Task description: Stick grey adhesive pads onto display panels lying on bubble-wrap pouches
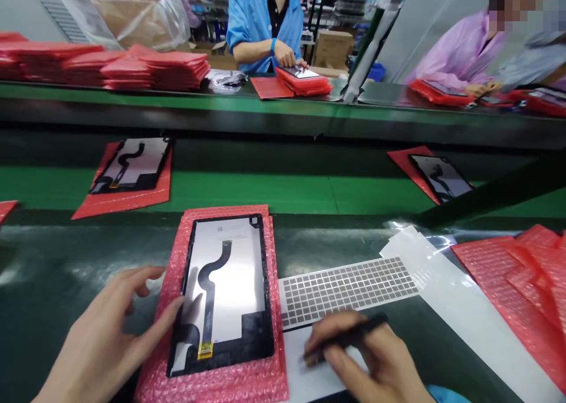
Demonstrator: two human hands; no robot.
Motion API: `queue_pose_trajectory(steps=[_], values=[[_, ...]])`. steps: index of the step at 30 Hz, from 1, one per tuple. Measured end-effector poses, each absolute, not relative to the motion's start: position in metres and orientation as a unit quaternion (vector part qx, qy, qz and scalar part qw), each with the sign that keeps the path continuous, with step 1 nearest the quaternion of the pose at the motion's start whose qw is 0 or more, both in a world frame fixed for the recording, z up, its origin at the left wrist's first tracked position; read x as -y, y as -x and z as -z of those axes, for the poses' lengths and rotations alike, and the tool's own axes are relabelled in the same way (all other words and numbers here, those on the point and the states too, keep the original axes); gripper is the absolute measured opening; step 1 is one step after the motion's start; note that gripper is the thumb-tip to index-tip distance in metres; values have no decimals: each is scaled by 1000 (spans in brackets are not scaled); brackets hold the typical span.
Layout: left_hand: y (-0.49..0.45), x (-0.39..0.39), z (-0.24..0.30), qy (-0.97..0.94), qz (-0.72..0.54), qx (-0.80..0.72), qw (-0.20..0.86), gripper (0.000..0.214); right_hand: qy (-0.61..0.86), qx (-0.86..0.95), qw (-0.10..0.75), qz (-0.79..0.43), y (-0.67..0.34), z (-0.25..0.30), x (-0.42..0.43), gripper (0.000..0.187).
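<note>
In front of me a tablet screen panel (243, 285) lies back side up on red bubble-wrap bags (174, 255). A dark, curved flex cable (207, 297) runs down its silvery back to a yellow end. My left hand (110, 326) rests at the panel's left edge, thumb touching it and fingers spread. To the right, my right hand (367, 356) grips a black pen-like tool (349, 338), its tip blurred. Below that tool is a white sheet (305, 362). Just beyond the hand lies a white sheet of small grey square stickers (349, 291).
A green conveyor belt (283, 185) crosses ahead, carrying one panel on a red bag (132, 161) at left and another panel (440, 176) at right. Red bags (522, 279) lie at my right beside a white strip (464, 309). Across the belt, co-workers (265, 26) handle panels near stacked red bags (132, 67).
</note>
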State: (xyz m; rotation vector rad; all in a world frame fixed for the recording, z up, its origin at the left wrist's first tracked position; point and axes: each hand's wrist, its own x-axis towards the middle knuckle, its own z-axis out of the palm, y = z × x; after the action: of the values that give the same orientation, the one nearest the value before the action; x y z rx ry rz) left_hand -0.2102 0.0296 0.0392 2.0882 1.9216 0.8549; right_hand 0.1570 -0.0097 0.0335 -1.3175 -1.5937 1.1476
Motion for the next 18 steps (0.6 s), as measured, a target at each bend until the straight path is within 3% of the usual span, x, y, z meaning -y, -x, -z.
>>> queue_pose_trajectory(steps=[1,7,18], values=[[205,-27,-40,-745,-277,-604,59,34,515,633,326,-477,-152,-33,-8,12],[124,-2,-27,-937,-151,-315,-21,27,535,644,323,-441,-136,-9,-44,11],[85,7,0,-933,-93,-347,-28,37,529,684,276,-419,-138,-7,-43,13]])
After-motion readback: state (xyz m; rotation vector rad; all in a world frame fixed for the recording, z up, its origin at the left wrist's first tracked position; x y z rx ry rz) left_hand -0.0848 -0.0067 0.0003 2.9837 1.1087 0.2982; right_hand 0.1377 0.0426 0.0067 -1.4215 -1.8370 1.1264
